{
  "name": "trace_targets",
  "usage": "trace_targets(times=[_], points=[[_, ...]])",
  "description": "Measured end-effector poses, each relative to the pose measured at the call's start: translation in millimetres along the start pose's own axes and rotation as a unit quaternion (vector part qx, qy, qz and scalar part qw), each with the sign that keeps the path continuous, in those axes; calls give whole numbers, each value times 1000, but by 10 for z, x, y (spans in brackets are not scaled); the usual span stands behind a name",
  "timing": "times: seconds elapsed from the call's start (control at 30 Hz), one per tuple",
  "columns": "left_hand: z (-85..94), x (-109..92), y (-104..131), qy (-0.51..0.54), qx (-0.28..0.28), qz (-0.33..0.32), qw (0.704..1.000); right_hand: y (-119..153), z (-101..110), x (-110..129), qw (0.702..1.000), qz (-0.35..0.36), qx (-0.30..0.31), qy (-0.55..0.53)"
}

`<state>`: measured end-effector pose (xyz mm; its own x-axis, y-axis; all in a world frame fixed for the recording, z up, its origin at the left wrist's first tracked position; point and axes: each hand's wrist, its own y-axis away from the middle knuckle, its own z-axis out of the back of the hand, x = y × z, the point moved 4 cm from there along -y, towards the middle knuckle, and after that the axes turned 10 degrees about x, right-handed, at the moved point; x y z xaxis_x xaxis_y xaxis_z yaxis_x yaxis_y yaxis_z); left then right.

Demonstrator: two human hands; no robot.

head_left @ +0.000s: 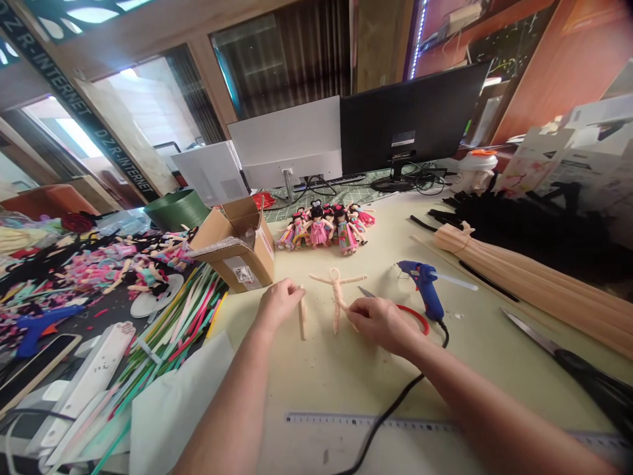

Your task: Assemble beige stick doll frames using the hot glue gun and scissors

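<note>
A small peach pipe-cleaner figure (337,293), with a loop for a head, two outstretched arms and two legs, lies on the pale table. My right hand (378,322) is closed on its right-hand leg, fingertips pinched together. To the left, my left hand (281,305) has its thumb and finger pinched at the upper end of a short beige strip (303,322), which looks like pipe cleaner. Small scissors, mostly hidden, show a blade tip (364,292) and a red handle (415,318) beside my right hand. Beyond it lies a blue glue gun (424,287) with a clear stick.
Finished dolls (321,227) stand at the back, beside a cardboard box (242,254). Large scissors (554,349) and a peach pipe-cleaner bundle (524,277) lie right. A ruler (366,421) and the glue gun's cord (395,406) cross the front. Coloured pipe cleaners (163,343) lie left.
</note>
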<state>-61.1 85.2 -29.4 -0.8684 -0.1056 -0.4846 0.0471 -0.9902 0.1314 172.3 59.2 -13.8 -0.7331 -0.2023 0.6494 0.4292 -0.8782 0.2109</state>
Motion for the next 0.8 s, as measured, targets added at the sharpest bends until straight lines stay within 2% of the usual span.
trace_targets(times=[0.13,0.27,0.5,0.7,0.8], points=[[-94,-70,18,-93,32,16,995,6,-13,1,1000,-4,2,4],[-132,-80,13,-138,30,36,989,10,-45,-24,1000,-14,8,1],[-112,-4,-4,-139,4,65,988,-41,-150,-101,1000,-3,15,0],[-58,45,-31,-120,-7,81,989,-33,-164,-26,999,-6,43,-12],[-32,42,-30,-88,-2,66,994,-17,-163,4,998,-14,54,-14]])
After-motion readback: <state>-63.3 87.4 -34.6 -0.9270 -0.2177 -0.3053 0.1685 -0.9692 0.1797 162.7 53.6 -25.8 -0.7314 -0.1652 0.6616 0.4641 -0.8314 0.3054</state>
